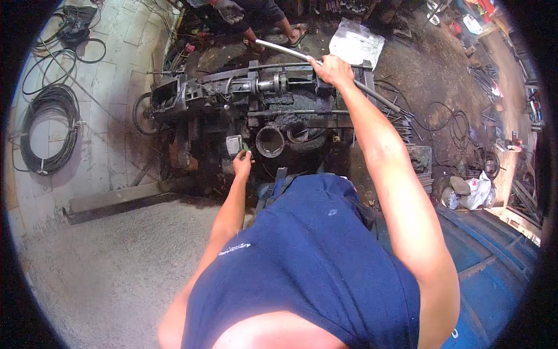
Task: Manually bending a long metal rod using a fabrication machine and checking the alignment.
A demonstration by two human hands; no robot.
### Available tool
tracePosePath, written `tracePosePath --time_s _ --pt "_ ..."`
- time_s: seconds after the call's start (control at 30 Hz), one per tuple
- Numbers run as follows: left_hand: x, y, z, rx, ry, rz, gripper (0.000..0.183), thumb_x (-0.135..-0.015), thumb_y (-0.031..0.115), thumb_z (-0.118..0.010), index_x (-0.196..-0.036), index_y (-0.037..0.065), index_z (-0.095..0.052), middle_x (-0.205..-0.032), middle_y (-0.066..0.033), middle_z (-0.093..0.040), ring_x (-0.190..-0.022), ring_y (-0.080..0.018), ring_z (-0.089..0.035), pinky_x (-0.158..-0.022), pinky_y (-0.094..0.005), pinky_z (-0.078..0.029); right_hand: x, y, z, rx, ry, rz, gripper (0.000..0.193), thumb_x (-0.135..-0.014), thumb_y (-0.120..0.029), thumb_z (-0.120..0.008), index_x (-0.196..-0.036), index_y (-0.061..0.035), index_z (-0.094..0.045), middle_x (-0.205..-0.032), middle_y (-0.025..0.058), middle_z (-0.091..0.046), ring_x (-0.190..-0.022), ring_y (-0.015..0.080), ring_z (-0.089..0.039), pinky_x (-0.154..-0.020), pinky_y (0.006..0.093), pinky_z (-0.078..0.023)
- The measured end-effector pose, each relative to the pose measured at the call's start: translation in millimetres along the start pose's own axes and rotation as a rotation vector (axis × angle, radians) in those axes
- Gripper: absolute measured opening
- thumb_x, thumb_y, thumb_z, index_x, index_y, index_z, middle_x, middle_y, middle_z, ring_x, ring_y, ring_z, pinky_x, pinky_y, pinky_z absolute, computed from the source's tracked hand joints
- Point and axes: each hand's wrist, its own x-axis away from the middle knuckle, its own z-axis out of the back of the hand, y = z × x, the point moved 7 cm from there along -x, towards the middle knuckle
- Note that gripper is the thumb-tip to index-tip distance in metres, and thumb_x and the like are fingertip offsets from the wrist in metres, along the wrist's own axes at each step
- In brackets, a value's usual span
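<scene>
My right hand (pixel 334 71) is closed round a long metal pipe (pixel 282 49), bright at its far left end and darker past my hand to the right. The pipe slants over a greasy black machine (pixel 212 87) with long bars and a shiny shaft (pixel 271 85). My left hand (pixel 243 164) is at the machine's near side, fingers pinched at a small green piece (pixel 246 148). Beside that piece is a pale, squarish thing (pixel 234 145); whether the two are joined I cannot tell. Just right of them sits a round, open metal cylinder (pixel 271 142).
Another person's legs (pixel 283 26) and gloved hand (pixel 230 10) are beyond the machine. A coil of black wire (pixel 51 129) lies on tiles at left. A whitish sheet (pixel 356 43) lies at the back. Metal rods (pixel 407 125) and a blue panel (pixel 485 250) are at right.
</scene>
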Motion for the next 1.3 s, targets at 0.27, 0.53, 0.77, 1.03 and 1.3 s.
tracePosePath --time_s 0.27,0.53,0.77,1.03,1.3 --pt "-8.3 -16.5 -3.5 0.024 0.011 0.024 0.052 -0.091 0.024 -0.065 -0.133 -0.004 -0.051 -0.085 -0.0076 -0.068 -0.065 -0.0139 -0.066 -0.059 -0.0273 -0.052 3.8 -0.8 4.8 -0.016 0.014 -0.007 0.082 -0.085 -0.075 -0.043 -0.102 -0.0008 -0.073 -0.106 0.0217 -0.069 -0.104 0.0363 -0.066 -0.091 0.0451 -0.051" --pt "-7.9 -21.2 -5.0 0.062 0.002 0.050 0.055 -0.092 0.023 -0.064 -0.137 -0.003 -0.047 -0.083 -0.0075 -0.068 -0.066 -0.0138 -0.066 -0.061 -0.0276 -0.054 1.5 -2.0 0.3 0.004 -0.015 -0.028 0.076 -0.085 -0.075 -0.045 -0.104 -0.0064 -0.071 -0.107 0.0192 -0.069 -0.105 0.0372 -0.065 -0.090 0.0473 -0.050" --pt "5.4 -0.7 -4.6 -0.059 -0.014 0.034 0.056 -0.093 0.023 -0.063 -0.139 -0.003 -0.045 -0.084 -0.0085 -0.068 -0.066 -0.0137 -0.066 -0.062 -0.0277 -0.053 -1.8 1.8 -4.1 0.004 -0.002 -0.034 0.077 -0.085 -0.074 -0.045 -0.103 -0.0044 -0.072 -0.105 0.0209 -0.069 -0.104 0.0378 -0.065 -0.091 0.0473 -0.050" --pt "-5.0 -14.7 -3.1 -0.013 -0.018 0.034 0.055 -0.093 0.024 -0.063 -0.139 -0.003 -0.046 -0.087 -0.0091 -0.069 -0.066 -0.0145 -0.067 -0.058 -0.0280 -0.052 -2.4 2.5 -4.0 -0.010 0.060 0.003 0.080 -0.084 -0.075 -0.045 -0.101 -0.0012 -0.072 -0.105 0.0228 -0.069 -0.103 0.0380 -0.066 -0.088 0.0469 -0.052" --pt "-1.9 -10.8 -5.6 -0.026 -0.005 0.043 0.052 -0.093 0.024 -0.063 -0.137 0.000 -0.048 -0.084 -0.0086 -0.069 -0.063 -0.0147 -0.066 -0.057 -0.0278 -0.052 -5.3 0.5 -3.4 -0.008 0.065 0.019 0.077 -0.084 -0.073 -0.048 -0.101 -0.0016 -0.073 -0.104 0.0228 -0.069 -0.102 0.0382 -0.066 -0.088 0.0473 -0.052"
